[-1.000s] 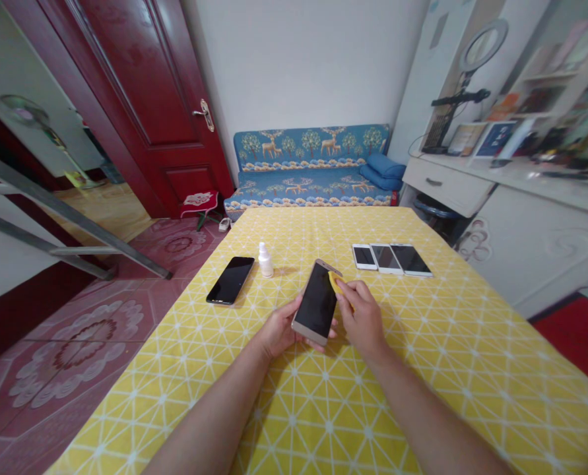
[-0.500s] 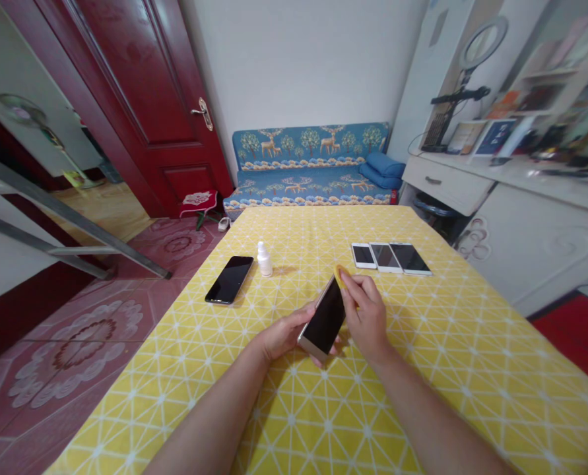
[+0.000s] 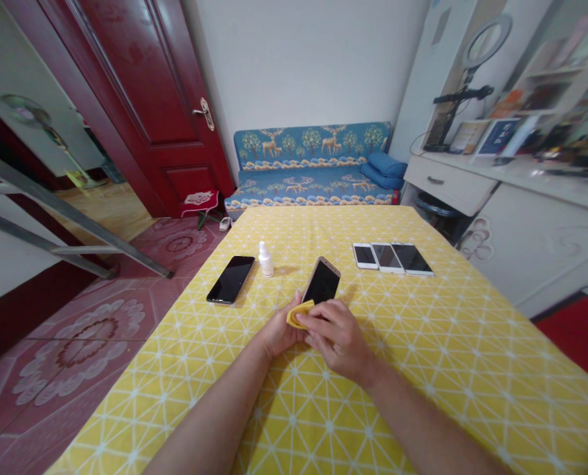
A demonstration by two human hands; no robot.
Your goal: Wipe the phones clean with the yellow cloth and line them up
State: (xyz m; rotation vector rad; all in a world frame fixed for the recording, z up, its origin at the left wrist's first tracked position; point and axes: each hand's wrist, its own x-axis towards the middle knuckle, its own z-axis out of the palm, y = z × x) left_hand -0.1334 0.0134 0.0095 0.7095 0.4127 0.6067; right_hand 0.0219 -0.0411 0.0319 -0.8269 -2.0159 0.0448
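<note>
My left hand is closed around the lower part of a gold-framed smartphone, held tilted above the table with its dark screen up. Between the fingers of my right hand is a folded yellow cloth, pressed to the phone's lower left side. The right hand covers the phone's bottom end. Beyond the left hand stands a small white bottle, upright, with a black smartphone lying face up to its left.
Three white-framed phones lie side by side at the table's right. A yellow patterned cloth covers the table. Behind it is a blue sofa; a white cabinet stands along the right and a metal frame at the left.
My right hand has brought the yellow cloth from the phone's upper right corner down to its lower left side. The phone's top end now shows, and its bottom end is covered.
</note>
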